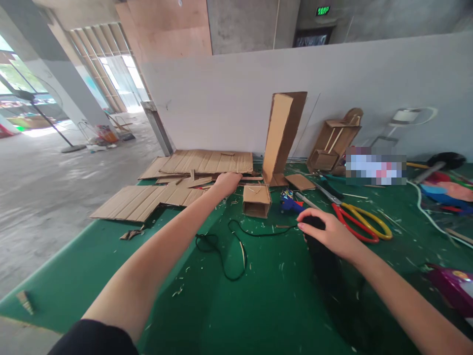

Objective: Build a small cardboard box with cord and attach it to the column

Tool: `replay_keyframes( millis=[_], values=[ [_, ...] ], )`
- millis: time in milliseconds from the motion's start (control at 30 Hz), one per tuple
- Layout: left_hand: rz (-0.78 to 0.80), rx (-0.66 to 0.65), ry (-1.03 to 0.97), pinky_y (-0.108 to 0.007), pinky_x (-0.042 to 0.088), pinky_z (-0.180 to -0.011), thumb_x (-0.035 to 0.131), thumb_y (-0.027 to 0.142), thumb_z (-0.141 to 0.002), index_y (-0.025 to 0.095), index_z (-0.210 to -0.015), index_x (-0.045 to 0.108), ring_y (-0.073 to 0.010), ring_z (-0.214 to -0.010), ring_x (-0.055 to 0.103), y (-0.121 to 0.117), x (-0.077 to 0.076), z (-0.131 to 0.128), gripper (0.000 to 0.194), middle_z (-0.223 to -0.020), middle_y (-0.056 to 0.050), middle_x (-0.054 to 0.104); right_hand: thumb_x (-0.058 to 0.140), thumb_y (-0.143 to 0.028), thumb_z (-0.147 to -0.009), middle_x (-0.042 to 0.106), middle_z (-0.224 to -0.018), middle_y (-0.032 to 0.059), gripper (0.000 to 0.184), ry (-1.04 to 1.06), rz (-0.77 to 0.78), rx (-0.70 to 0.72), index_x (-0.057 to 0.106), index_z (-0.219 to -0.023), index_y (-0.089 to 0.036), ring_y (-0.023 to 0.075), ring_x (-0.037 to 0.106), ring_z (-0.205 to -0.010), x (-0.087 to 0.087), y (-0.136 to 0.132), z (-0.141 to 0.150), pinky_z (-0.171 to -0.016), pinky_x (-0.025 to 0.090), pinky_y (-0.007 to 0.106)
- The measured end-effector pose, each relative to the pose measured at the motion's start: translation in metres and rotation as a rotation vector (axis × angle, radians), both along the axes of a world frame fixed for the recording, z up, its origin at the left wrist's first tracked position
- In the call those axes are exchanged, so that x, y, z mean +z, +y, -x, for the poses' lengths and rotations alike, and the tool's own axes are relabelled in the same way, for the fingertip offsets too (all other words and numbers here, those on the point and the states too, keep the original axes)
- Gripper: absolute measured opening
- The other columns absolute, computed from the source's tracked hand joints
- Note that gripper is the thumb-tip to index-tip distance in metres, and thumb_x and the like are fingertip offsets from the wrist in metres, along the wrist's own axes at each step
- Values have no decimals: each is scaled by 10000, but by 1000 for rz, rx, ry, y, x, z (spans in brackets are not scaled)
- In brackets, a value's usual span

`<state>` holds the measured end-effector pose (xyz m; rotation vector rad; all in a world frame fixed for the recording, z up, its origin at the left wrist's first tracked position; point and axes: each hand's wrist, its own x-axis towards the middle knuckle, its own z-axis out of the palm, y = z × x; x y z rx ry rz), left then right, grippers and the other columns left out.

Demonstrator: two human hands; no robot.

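My left hand [228,184] reaches to the far side of the green table, its fingers closed among cardboard scraps. A thin pale strip [252,178] lies at its fingertips; what the fingers grip is hidden. My right hand [328,229] pinches a thin black cord [264,235] between thumb and finger, and the cord trails left in loose loops over the table. Between the hands stands a small open cardboard box [256,201]. Just beyond my right hand is a blue tool [290,202], perhaps a glue gun.
Flat cardboard sheets [127,203] cover the back left of the table [236,315]. A tall folded cardboard piece [283,135] stands against the white wall, with a cardboard construction [332,143] to its right. Large scissors [356,219] with red and yellow handles and a purple packet [451,286] lie at right.
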<state>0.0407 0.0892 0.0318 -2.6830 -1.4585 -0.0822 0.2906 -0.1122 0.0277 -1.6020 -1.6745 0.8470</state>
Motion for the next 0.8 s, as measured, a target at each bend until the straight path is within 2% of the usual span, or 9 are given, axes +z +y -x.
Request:
replay_keyframes(
  millis=[100,200,367,467,533,600,700,800],
  values=[
    [7,6,-26,-329,465,-906,505,102,-816,169,-1051,678,-247,-1057,622,8,-3,-2,299,-1072,-135,693,605,-442,-793,608,-721,-9,220,-5,-6,34,588,-822,-225,183,614,-673,0,0,0,-674,474,328],
    [-6,19,-90,-297,452,-924,510,104,-799,183,-1022,690,-226,-1087,603,6,2,4,297,-1109,-101,684,600,-424,-798,614,-739,-7,199,-7,-10,52,584,-830,-228,190,620,-695,-1,-1,1,-689,469,332],
    [-84,136,-279,-315,479,-820,434,202,-877,130,-1068,635,-236,-979,634,-6,23,22,286,-1085,-125,674,602,-414,-789,622,-794,-4,211,62,7,9,580,-894,-233,184,627,-672,-5,1,1,-683,478,342],
    [-92,137,-378,-275,479,-752,405,280,-925,102,-1061,583,-193,-892,641,-27,36,25,286,-1005,-114,690,613,-410,-780,623,-953,44,258,57,-66,-40,589,-960,-227,217,625,-843,-7,5,2,-723,497,360],
    [-80,62,-412,-249,466,-715,435,313,-932,135,-1018,570,-153,-825,638,-51,42,20,239,-959,-69,695,623,-409,-780,609,-1027,65,290,79,-112,-40,596,-1004,-227,238,590,-968,-7,6,4,-759,504,366],
    [-147,-153,-382,-286,438,-727,447,312,-945,171,-998,573,-158,-800,626,-82,44,13,196,-915,-43,695,629,-423,-794,603,-1048,63,308,152,-97,0,601,-1033,-231,219,588,-954,-4,3,6,-764,511,360],
    [-422,-429,-181,-356,381,-802,376,230,-983,181,-932,584,-183,-885,596,-127,44,3,220,-930,-50,688,635,-481,-804,598,-936,28,326,363,56,99,604,-1019,-239,143,593,-694,-1,-3,6,-621,515,314],
    [-569,-593,-125,-386,347,-884,347,127,-979,185,-923,585,-169,-934,578,-151,40,-1,251,-1001,-40,690,608,-600,-782,552,-802,-3,430,572,220,239,618,-1003,-231,93,519,-491,1,-9,1,-444,437,264]
  ],
)
